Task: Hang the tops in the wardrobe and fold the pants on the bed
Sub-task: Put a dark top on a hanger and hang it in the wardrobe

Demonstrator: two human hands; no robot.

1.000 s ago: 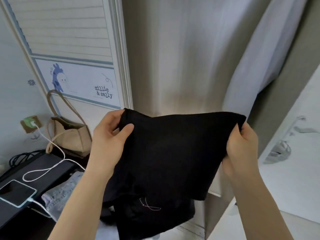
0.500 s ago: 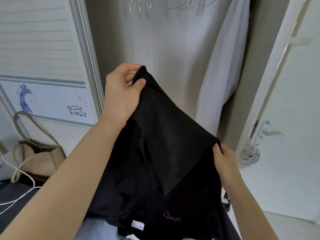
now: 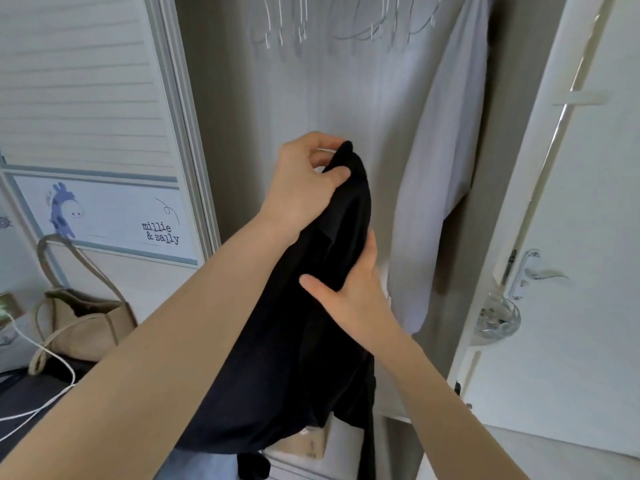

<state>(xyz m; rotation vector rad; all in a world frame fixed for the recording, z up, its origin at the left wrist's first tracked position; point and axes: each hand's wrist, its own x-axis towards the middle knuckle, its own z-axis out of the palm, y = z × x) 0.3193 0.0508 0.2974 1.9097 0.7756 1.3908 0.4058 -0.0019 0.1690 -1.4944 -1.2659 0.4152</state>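
Both of my hands are on the black top (image 3: pixel 304 327), which hangs in front of the open wardrobe (image 3: pixel 346 98), near the middle of my view. My left hand (image 3: pixel 304 188) is raised at about 12 o'clock from the garment's bulk, thumb and curled fingers pinching its topmost bunched edge, with a thin pale bit of what may be a hanger showing inside the grip, though I cannot tell for sure. My right hand (image 3: pixel 353 292) is lower, toward 5 o'clock from the left one, thumb lying across the front of the cloth and fingers wrapped behind it, so it grips a fold of the fabric. From there the top drapes down over my left forearm and trails toward the bottom edge. Up at 12 o'clock inside the wardrobe, several bare wire hangers (image 3: pixel 346 26) hang in a row, and at 2 o'clock a pale shirt (image 3: pixel 433 174) hangs against the right side. At 3 o'clock stands a white door (image 3: pixel 571 237) with a metal handle (image 3: pixel 533 271). At 9 o'clock a beige bag (image 3: pixel 86 320) rests against the wall, below a panel with a blue giraffe (image 3: pixel 64 211), and a white cable (image 3: pixel 41 393) runs over the dark surface (image 3: pixel 20 396) at 8 o'clock.
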